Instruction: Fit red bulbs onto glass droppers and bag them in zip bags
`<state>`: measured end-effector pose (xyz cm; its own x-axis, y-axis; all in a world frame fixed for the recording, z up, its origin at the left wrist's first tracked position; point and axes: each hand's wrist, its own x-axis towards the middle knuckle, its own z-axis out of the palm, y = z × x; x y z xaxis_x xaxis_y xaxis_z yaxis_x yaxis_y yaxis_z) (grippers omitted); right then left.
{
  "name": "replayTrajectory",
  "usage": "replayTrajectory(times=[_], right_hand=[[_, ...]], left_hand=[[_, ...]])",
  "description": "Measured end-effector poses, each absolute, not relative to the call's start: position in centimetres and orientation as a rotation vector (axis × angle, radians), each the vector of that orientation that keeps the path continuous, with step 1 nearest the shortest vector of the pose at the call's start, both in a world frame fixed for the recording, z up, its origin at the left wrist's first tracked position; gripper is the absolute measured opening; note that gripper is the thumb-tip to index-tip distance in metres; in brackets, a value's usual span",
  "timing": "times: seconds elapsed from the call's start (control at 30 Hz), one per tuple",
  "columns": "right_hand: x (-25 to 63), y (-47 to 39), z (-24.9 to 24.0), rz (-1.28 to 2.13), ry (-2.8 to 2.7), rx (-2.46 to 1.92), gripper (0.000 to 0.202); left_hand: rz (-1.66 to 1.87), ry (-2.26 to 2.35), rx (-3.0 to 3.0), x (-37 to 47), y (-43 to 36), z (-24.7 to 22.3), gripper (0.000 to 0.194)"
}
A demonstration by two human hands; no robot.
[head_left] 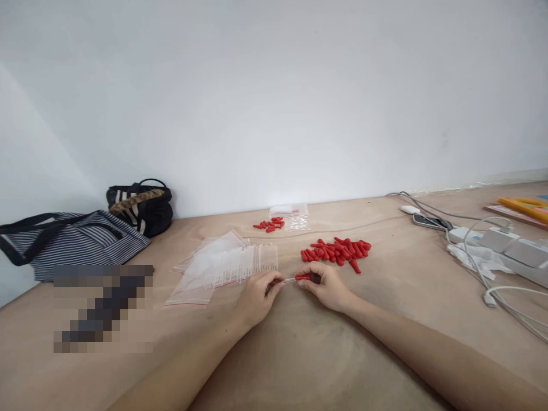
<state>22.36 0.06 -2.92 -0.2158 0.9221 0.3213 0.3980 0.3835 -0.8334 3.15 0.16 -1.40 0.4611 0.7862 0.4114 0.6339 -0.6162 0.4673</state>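
Note:
My left hand (262,292) pinches a thin clear dropper tube (290,280) lying level between my hands. In the fingers of my right hand (326,286) is a red rubber bulb (303,277), its narrow end meeting the tube. Whether the tube sits inside the bulb is too small to tell. Just beyond my right hand lies a pile of red rubber bulbs (338,250). Past my left hand, many clear dropper tubes (246,264) lie side by side, next to clear zip bags (201,274).
Farther back lie a small group of red bulbs (269,224) and more clear tubes (296,221) by a bag. A striped bag (89,240) and a black bag (156,208) stand left, near a blurred dark object (107,308). Cables and a power strip (526,262) are right.

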Motion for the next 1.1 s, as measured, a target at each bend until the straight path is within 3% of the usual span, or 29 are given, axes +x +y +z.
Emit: replayTrajectory(times=[0.67, 1.1], right_hand=[[22.5, -0.1, -3.0, 1.104, -1.6, -1.05, 0.018], [22.7, 0.0, -3.9, 0.966, -1.666, -1.006, 0.02]], left_hand=[[0.974, 1.088, 2.591, 3.3, 0.2, -2.4, 0.019], [0.952, 1.044, 2.714, 3.3, 0.0, -2.6, 0.023]])
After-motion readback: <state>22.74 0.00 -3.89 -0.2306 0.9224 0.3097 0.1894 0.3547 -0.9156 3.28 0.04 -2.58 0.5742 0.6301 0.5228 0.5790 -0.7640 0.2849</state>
